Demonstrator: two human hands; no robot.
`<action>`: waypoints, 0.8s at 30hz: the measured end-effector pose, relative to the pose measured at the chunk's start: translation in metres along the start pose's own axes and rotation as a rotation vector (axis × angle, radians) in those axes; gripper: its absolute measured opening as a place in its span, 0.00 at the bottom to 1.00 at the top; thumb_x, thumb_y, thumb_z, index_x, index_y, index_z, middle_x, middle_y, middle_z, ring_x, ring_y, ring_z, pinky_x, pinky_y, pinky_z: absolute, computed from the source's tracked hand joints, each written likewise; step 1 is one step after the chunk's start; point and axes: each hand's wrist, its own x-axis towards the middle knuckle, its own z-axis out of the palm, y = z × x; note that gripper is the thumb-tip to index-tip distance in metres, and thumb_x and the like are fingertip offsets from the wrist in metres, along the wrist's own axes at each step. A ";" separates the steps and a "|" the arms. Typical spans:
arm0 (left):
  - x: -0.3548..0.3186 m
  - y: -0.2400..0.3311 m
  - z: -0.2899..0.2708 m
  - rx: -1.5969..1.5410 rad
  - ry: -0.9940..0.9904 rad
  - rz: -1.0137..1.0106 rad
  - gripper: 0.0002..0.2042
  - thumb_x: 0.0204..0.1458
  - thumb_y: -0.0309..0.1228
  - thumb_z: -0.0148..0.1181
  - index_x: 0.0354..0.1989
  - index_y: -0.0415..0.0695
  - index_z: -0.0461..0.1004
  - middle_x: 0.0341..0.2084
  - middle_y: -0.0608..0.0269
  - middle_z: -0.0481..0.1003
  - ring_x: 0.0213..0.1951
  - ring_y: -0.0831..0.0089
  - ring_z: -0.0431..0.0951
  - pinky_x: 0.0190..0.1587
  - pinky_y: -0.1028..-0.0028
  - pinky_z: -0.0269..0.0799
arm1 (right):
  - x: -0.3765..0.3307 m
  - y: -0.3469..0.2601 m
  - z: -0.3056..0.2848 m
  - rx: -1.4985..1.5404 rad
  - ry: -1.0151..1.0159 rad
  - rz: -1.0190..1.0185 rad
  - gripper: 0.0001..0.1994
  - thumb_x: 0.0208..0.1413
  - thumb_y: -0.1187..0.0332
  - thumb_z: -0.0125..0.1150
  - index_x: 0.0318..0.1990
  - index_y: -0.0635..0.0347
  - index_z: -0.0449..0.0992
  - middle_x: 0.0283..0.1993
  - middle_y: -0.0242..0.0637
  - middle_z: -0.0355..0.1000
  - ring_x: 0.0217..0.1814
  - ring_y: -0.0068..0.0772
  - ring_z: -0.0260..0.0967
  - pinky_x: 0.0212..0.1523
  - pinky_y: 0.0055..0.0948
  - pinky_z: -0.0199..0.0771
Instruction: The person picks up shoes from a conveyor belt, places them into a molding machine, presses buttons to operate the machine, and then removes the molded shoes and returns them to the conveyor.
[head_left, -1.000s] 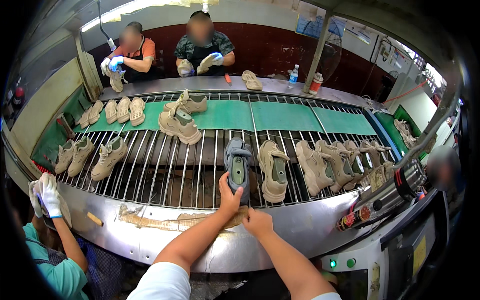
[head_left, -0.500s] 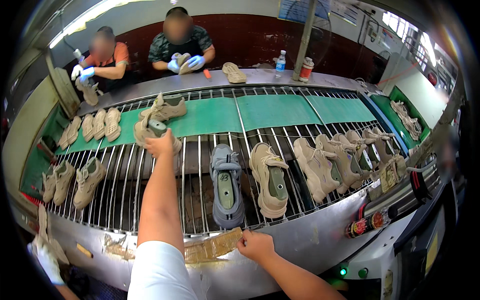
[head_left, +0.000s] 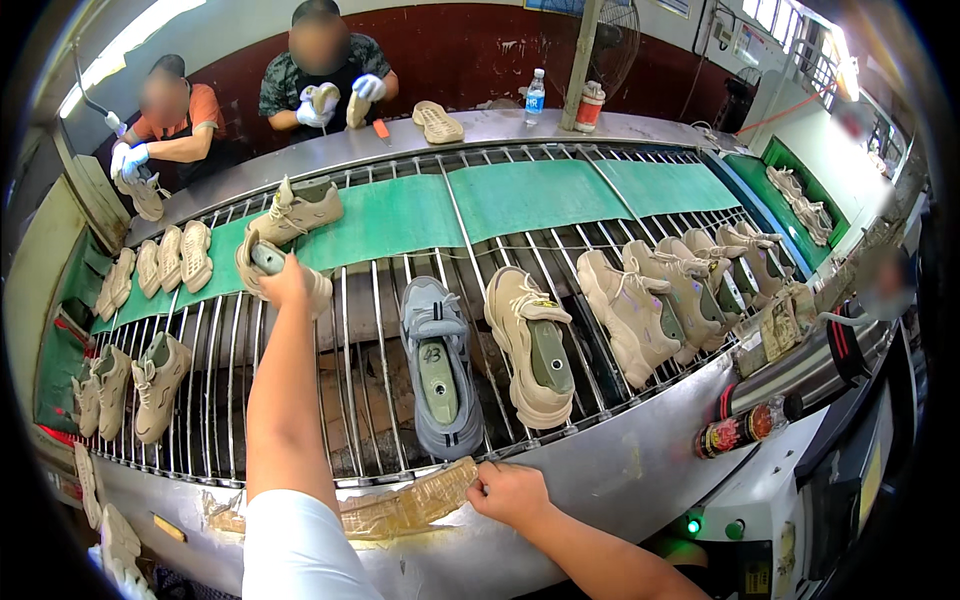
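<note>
Shoes (head_left: 627, 318) sit up front on the rack (head_left: 390, 365), mat (head_left: 540, 205) behind 'em, soles (head_left: 170, 257) on its left end, bottle (head_left: 535, 97) left of cup (head_left: 589, 108) on the ledge (head_left: 300, 152).

The chunky lace-up sneaker (head_left: 318, 293) under the left hand (head_left: 286, 285) is sandy beige. Closer to me, a rounded grey-blue sneaker (head_left: 440, 328) carries paired black stripes at its heel, around an olive-green insert (head_left: 438, 388). Flat belting sheets (head_left: 535, 198) glow jade green against silver metal bars (head_left: 232, 375). Across the room I see a maroon wall band (head_left: 460, 50), a plain orange shirt (head_left: 205, 110), a grey-green camouflage shirt (head_left: 278, 90) and a clear plastic bottle (head_left: 535, 98) labelled blue.
</note>
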 end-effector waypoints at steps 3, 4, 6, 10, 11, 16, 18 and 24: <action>0.012 -0.041 -0.042 -0.368 -0.150 0.157 0.41 0.41 0.41 0.61 0.65 0.39 0.55 0.52 0.48 0.67 0.52 0.57 0.71 0.54 0.64 0.66 | -0.001 -0.003 0.004 0.008 0.009 -0.009 0.09 0.42 0.63 0.60 0.19 0.54 0.69 0.17 0.34 0.70 0.19 0.37 0.71 0.21 0.35 0.73; 0.002 -0.044 -0.058 -0.479 -0.253 0.118 0.38 0.42 0.38 0.59 0.65 0.42 0.56 0.51 0.50 0.68 0.50 0.58 0.71 0.51 0.63 0.67 | -0.003 -0.003 0.005 0.005 0.017 0.008 0.09 0.42 0.62 0.60 0.20 0.54 0.69 0.17 0.34 0.70 0.19 0.37 0.71 0.21 0.35 0.73; -0.029 -0.031 -0.099 -0.585 -0.422 -0.058 0.32 0.44 0.34 0.55 0.62 0.49 0.58 0.48 0.54 0.68 0.46 0.58 0.72 0.45 0.58 0.70 | -0.003 -0.005 0.001 0.004 0.016 0.045 0.09 0.43 0.62 0.59 0.21 0.55 0.70 0.18 0.36 0.71 0.20 0.39 0.71 0.21 0.36 0.73; -0.007 -0.066 -0.158 -0.754 -0.637 -0.203 0.28 0.45 0.33 0.52 0.60 0.56 0.59 0.49 0.57 0.67 0.50 0.51 0.70 0.44 0.42 0.68 | -0.003 -0.015 0.003 0.035 0.071 0.015 0.09 0.42 0.62 0.61 0.21 0.55 0.71 0.19 0.37 0.72 0.22 0.40 0.72 0.23 0.39 0.73; 0.004 -0.077 -0.171 -0.798 -0.711 -0.278 0.28 0.45 0.33 0.52 0.60 0.55 0.58 0.51 0.57 0.66 0.52 0.49 0.68 0.46 0.39 0.67 | -0.002 -0.019 0.004 0.043 0.090 0.004 0.09 0.41 0.62 0.61 0.21 0.55 0.71 0.19 0.37 0.72 0.22 0.39 0.73 0.23 0.40 0.73; -0.052 -0.063 -0.196 -0.739 -0.794 -0.337 0.28 0.51 0.36 0.52 0.63 0.53 0.56 0.57 0.57 0.63 0.57 0.51 0.65 0.51 0.37 0.63 | -0.031 -0.027 0.003 0.014 0.133 0.036 0.07 0.42 0.63 0.60 0.23 0.54 0.71 0.27 0.39 0.70 0.32 0.44 0.70 0.32 0.43 0.69; -0.089 -0.044 -0.200 -0.620 -0.803 -0.279 0.29 0.52 0.35 0.54 0.65 0.57 0.55 0.55 0.59 0.65 0.53 0.55 0.68 0.45 0.43 0.68 | -0.068 -0.024 -0.007 0.001 0.128 0.011 0.06 0.41 0.65 0.61 0.22 0.52 0.70 0.29 0.37 0.65 0.36 0.43 0.65 0.35 0.41 0.64; -0.095 -0.029 -0.167 -0.350 -0.652 -0.049 0.36 0.45 0.31 0.62 0.65 0.44 0.56 0.52 0.54 0.68 0.45 0.67 0.73 0.39 0.69 0.70 | -0.130 -0.033 -0.030 -0.013 0.123 -0.013 0.06 0.42 0.65 0.60 0.22 0.53 0.69 0.28 0.36 0.66 0.35 0.42 0.66 0.35 0.41 0.65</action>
